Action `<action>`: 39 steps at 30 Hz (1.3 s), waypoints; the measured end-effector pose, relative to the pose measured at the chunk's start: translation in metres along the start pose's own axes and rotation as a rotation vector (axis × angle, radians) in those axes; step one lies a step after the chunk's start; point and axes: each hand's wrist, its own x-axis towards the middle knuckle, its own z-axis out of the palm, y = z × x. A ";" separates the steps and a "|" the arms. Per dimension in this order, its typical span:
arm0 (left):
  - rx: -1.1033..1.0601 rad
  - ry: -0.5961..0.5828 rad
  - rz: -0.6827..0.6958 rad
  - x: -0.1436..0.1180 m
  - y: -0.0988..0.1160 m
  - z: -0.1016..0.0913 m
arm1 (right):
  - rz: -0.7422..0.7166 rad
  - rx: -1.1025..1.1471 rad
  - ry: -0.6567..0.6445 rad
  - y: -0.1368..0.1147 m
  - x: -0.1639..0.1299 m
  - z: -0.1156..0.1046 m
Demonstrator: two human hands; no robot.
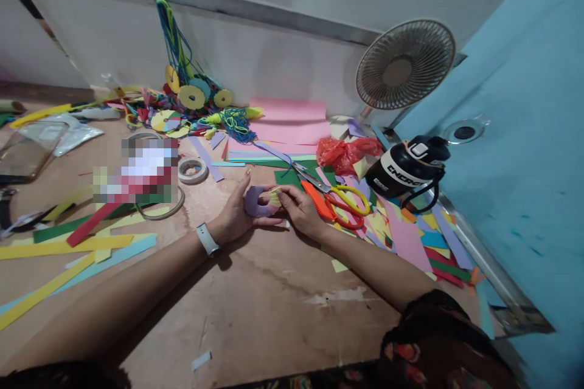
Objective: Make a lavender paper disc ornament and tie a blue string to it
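Note:
My left hand (pixel 235 209), with a watch on its wrist, holds a curved purple paper piece (pixel 257 203), its thumb raised and its fingers reaching beneath the paper. My right hand (pixel 302 214) is closed in a pinch on a small yellow paper piece (pixel 274 197) at the purple piece's right side. Both hands are just above the table, close together. Right of them lie scissors (pixel 349 202) with yellow and orange handles and an orange comb-like tool (pixel 316 199). A roll of tape (pixel 192 171) rests left of my hands.
Pink paper sheets (pixel 287 127) are stacked at the back beside hanging cords (pixel 176 36) with paper discs. Paper scraps, a red plastic bag (pixel 347 155), a black bottle (pixel 406 170) and a fan (pixel 404 67) occupy the right. Coloured paper strips (pixel 68 249) spread across the left.

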 end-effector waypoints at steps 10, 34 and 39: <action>0.398 -0.066 0.107 -0.001 -0.003 -0.003 | 0.141 0.229 0.120 0.006 0.009 0.002; 0.628 -0.004 0.103 0.007 0.021 -0.030 | 0.147 0.178 0.054 0.004 0.008 0.004; 0.604 -0.052 0.052 0.005 0.026 -0.029 | 0.123 0.161 0.058 0.006 0.008 0.004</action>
